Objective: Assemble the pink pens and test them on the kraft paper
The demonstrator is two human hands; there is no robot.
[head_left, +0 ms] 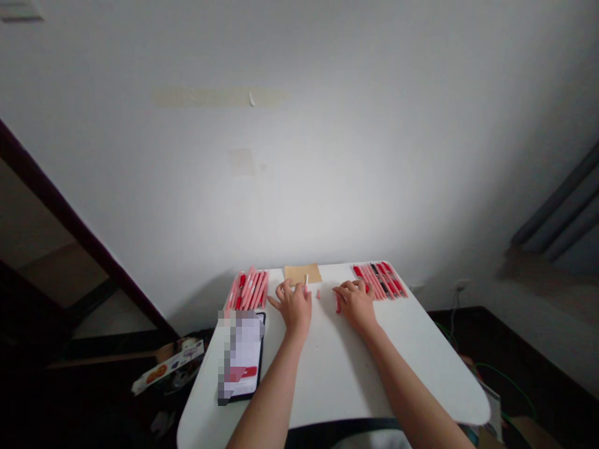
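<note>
My left hand (294, 307) is at the middle of the white table (337, 368), thumb and forefinger closed on a slim pink and white pen part (307, 280) that stands nearly upright. To its right, my right hand (358, 305) bends its fingers down over a red pen part (337, 303), gripping it near the tabletop. Between the two hands lies a small pink piece (319, 294), touched by neither. A bundle of pink and red pens (248, 290) lies beyond my left hand. Behind my right hand is a row of pink, red and black pens (381, 279).
A brown paper sheet (299, 272) lies at the table's back edge, against the white wall (327, 187). On the left of the table rests a phone (248, 355), partly pixelated. A box (168, 368) and clutter sit on the floor at left; a cable (510, 374) runs at right.
</note>
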